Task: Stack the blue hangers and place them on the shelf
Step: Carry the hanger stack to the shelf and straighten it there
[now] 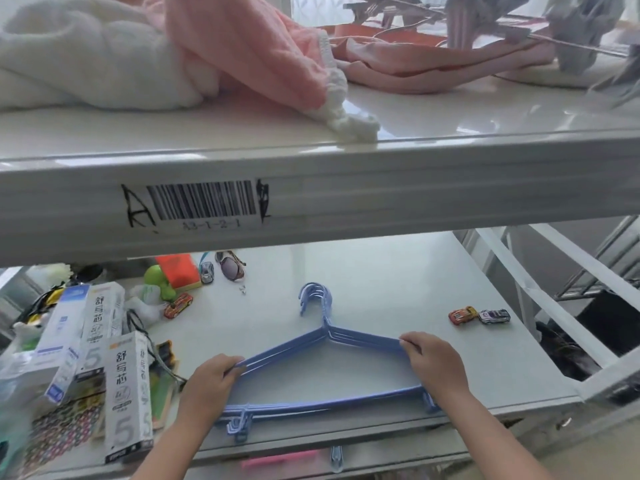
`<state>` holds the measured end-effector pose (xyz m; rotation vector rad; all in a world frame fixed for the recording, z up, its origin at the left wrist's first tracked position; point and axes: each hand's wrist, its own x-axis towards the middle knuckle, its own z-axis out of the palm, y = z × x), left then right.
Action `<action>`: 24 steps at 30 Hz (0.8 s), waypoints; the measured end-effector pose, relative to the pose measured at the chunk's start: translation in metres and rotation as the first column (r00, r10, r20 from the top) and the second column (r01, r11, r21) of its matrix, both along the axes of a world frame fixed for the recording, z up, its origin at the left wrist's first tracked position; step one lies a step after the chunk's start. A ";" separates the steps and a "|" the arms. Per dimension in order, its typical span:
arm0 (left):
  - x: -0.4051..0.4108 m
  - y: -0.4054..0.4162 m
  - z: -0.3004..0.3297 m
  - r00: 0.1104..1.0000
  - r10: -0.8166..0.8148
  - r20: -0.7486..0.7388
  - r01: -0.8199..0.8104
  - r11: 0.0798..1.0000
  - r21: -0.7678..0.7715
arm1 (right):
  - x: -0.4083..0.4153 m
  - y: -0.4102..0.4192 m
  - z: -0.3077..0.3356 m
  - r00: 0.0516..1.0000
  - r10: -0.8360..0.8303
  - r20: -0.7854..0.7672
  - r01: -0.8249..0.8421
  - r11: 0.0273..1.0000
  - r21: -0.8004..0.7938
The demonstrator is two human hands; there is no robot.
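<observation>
Your left hand [211, 377] and right hand [433, 363] each clamp one shoulder of the stacked blue hangers [325, 344]; the stack lies near the shelf's [381, 282] front edge.

blue hangers [325, 344] stacked, flat on shelf [398, 289], hooks pointing away

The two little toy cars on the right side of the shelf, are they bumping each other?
Touching. The head view shows the orange toy car and the white toy car end to end with no gap between them.
</observation>
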<state>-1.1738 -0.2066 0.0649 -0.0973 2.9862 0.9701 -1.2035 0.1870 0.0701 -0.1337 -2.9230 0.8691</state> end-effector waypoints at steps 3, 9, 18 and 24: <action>0.000 -0.004 -0.004 0.999 -0.002 -0.034 0.002 1.000 0.007 | -0.001 0.000 -0.001 1.000 0.006 -0.003 -0.006 1.000 0.001; 0.003 0.001 -0.003 0.995 0.038 -0.091 -0.031 0.996 0.082 | -0.002 0.002 -0.003 1.000 0.000 0.002 0.000 1.000 -0.004; -0.001 0.004 0.002 0.989 0.043 -0.143 -0.045 0.999 -0.015 | -0.004 0.002 0.001 0.999 -0.006 0.053 0.009 0.998 -0.058; -0.005 0.002 -0.001 0.990 0.034 -0.137 -0.035 0.999 0.001 | -0.002 0.001 0.001 1.000 -0.003 0.030 0.004 0.999 -0.043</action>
